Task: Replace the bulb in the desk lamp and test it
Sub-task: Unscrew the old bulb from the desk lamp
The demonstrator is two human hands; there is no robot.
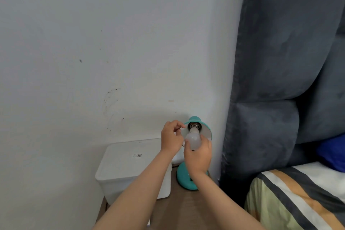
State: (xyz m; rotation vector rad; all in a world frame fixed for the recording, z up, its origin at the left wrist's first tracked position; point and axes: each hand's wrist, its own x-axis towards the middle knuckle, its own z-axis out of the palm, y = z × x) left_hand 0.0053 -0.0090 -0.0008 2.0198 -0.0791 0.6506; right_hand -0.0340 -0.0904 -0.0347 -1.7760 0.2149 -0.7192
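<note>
A teal desk lamp stands on a small wooden table by the wall, its round base [183, 179] on the tabletop and its shade [205, 130] tilted towards me. A white bulb [193, 139] pokes out of the shade, its metal screw thread showing at the socket [194, 126]. My right hand [198, 155] is wrapped around the bulb's glass from below. My left hand [170, 137] pinches the left rim of the shade with thumb and forefinger. The bulb is unlit.
A white lidded plastic box [128, 166] sits on the wooden table [184, 205] left of the lamp. The white wall is right behind. A dark blue padded headboard [280, 80] and a bed with striped bedding [298, 198] are close on the right.
</note>
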